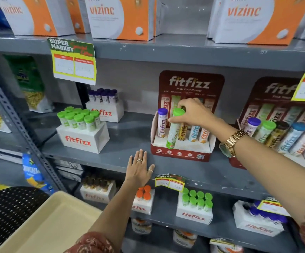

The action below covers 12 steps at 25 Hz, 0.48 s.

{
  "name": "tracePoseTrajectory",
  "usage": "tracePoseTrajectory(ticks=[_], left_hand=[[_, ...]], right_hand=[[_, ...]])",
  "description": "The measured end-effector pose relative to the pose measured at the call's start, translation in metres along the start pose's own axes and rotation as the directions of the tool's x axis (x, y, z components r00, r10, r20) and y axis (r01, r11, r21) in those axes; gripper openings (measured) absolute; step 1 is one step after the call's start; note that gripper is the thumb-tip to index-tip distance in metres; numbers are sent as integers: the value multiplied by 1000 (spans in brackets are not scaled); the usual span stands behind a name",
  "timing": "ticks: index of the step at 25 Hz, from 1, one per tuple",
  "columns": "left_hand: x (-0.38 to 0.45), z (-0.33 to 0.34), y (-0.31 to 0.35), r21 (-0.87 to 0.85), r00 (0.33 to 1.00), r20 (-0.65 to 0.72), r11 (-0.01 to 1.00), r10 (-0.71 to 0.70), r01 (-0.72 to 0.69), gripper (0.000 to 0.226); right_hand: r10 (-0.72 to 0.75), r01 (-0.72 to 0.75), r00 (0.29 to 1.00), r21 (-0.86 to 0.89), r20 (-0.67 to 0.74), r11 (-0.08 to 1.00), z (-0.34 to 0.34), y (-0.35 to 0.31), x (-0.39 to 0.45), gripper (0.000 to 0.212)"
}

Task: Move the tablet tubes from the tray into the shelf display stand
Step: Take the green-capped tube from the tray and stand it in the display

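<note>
Green-capped tube at display stand, second slot.

My right grip (pixel 191 114) pinches green-capped tube's (pixel 173 131) lid, base tilted at display stand's (pixel 181 154) front; four tubes stand inside. Left hand (pixel 139 169) lies flat, open on shelf (pixel 97 157). Tray (pixel 44 229) bare.

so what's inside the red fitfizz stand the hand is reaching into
The stand holds a purple-capped tube, then the green-capped tube gripped by the right hand, then three more tubes whose caps the hand covers.

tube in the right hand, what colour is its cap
Bright green cap, gripped by the right hand; clear in the head view.
</note>
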<state>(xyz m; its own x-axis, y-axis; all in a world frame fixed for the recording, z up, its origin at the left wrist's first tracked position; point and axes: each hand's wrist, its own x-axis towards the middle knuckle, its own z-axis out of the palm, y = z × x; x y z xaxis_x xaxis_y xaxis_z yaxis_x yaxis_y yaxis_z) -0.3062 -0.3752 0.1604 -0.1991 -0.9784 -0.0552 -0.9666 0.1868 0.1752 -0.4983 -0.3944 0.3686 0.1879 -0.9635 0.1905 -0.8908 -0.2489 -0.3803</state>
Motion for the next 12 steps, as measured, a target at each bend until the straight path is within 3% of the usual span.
tracePoseTrajectory(ticks=[5,10,12], left_hand=[[0,0,1,4,1000,7,1000,-4,4,63],[2,3,-1,8,1000,5,1000,-3,3,63],[3,4,-1,12,1000,5,1000,-3,3,63]], right_hand=[[142,-133,990,295,-7,946,9,-7,7,20],[348,-367,928,491,134,790,4,-7,13,64],[380,-406,911,507,159,760,3,-8,14,72]])
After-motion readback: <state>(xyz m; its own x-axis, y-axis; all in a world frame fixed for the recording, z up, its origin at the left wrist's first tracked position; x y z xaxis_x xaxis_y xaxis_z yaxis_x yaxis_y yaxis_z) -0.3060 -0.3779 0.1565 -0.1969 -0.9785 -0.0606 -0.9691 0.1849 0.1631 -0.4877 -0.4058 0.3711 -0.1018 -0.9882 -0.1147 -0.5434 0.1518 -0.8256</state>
